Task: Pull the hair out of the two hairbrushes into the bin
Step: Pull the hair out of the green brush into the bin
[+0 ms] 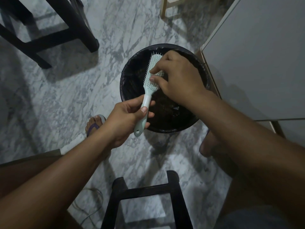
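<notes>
Currently the pale mint plastic hairbrush [147,95] hangs over the round black bin [125,76]. Its long axis runs from the near handle to the far head and leans slightly right. The left hand [127,119] is wrapped around the handle at the bin's near-left rim. The bristles face right, toward the right hand [178,78], whose fingertips [154,69] pinch in among them at mid-head. Any hair there is too fine to make out. A pull rightward, away from the bristles, should drop strands into the bin below. No second brush is in view.
</notes>
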### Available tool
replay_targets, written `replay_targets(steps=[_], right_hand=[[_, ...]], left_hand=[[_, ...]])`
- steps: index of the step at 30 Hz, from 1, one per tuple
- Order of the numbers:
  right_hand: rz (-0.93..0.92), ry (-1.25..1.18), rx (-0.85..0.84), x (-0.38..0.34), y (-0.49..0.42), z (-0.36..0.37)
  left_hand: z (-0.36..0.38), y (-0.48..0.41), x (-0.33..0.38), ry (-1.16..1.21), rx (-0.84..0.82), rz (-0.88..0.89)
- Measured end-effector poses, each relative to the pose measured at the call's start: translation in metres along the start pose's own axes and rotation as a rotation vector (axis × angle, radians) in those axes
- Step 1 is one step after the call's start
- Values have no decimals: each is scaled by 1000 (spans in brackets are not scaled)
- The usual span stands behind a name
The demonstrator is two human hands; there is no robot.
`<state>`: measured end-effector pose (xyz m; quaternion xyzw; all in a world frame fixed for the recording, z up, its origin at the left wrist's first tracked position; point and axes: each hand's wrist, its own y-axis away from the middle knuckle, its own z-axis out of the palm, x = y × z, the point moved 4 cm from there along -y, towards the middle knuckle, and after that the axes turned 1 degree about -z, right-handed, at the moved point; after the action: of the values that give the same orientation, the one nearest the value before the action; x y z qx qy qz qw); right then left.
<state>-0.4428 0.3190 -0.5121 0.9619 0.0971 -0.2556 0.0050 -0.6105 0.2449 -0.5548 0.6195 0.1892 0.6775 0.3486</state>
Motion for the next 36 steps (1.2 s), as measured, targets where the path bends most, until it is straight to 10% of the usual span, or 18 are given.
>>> replay_targets(steps=[7, 16, 21, 36], right_hand=[[45, -135, 5, 3, 1, 10], [148, -392, 425, 36, -12, -56], [210, -295, 68, 43, -3, -17], [121, 9, -11, 19, -4, -9]], left_hand=[[5, 4, -8, -6, -5, -39], [4, 2, -10, 100, 24, -79], [7, 3, -4, 83, -5, -40], [3, 7, -6, -128, 4, 56]])
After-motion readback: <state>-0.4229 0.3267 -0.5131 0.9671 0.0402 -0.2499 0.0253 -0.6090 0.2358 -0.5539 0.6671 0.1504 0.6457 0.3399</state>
